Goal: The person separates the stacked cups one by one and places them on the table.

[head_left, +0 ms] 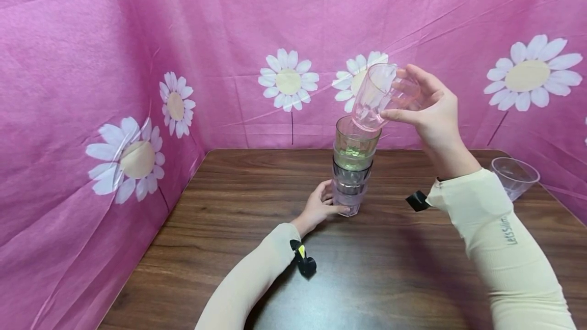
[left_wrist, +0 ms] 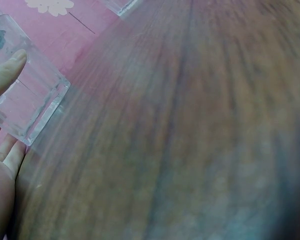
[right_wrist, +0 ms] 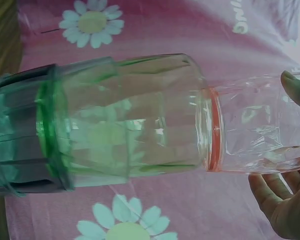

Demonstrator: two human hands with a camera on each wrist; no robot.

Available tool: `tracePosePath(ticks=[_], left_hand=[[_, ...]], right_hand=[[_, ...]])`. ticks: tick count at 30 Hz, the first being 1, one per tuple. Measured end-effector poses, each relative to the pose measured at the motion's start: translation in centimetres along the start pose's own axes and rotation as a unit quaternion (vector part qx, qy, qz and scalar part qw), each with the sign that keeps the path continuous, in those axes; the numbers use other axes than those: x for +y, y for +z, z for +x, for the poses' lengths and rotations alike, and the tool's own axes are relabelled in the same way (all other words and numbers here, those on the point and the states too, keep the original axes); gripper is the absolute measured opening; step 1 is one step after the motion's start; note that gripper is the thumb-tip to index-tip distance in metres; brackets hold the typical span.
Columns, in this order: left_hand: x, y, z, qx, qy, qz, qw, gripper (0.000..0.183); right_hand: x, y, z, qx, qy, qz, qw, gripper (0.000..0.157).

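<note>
A tilted pink transparent cup (head_left: 366,105) is in my right hand (head_left: 434,111), the thumb on its near side and the fingers on the other. Its base is just at the rim of a green cup (head_left: 355,142), the top of an upright stack. In the right wrist view the pink cup (right_wrist: 250,125) overlaps the green cup's mouth; whether they touch I cannot tell. Below the green one are a dark grey cup (head_left: 351,178) and a clear, faintly purple cup (head_left: 348,201). My left hand (head_left: 318,205) grips that lowest cup, thumb and fingers on opposite sides.
Another clear cup (head_left: 513,177) stands at the right of the brown wooden table (head_left: 257,182), partly behind my right sleeve (head_left: 495,228). A pink cloth (head_left: 220,24) with white daisies hangs behind the table and along its left side.
</note>
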State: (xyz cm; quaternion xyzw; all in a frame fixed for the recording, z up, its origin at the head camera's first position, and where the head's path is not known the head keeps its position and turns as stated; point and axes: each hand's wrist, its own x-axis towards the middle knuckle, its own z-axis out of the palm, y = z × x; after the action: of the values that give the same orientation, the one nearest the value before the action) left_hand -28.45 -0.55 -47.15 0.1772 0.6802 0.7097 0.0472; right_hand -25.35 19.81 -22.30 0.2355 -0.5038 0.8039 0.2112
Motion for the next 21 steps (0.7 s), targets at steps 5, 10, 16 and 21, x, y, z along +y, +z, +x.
tracePosePath(ticks=[5, 10, 16, 21], left_hand=[[0.0, 0.0, 0.1, 0.001, -0.004, 0.003, 1.0, 0.072], [-0.1, -0.1, 0.2, 0.0, -0.002, 0.003, 1.0, 0.071], [-0.2, -0.1, 0.2, 0.0, -0.004, 0.0, 1.0, 0.072], [-0.1, -0.1, 0.1, -0.001, -0.005, 0.001, 1.0, 0.072]], right_hand=[[-0.7, -0.4, 0.2, 0.027, -0.023, 0.017, 0.999, 0.079], [-1.4, -1.2, 0.3, 0.055, -0.039, 0.028, 0.997, 0.076], [-1.9, -2.6, 0.2, 0.085, -0.033, 0.032, 0.995, 0.077], [-1.6, -4.2, -0.3, 0.101, -0.018, 0.025, 0.994, 0.079]])
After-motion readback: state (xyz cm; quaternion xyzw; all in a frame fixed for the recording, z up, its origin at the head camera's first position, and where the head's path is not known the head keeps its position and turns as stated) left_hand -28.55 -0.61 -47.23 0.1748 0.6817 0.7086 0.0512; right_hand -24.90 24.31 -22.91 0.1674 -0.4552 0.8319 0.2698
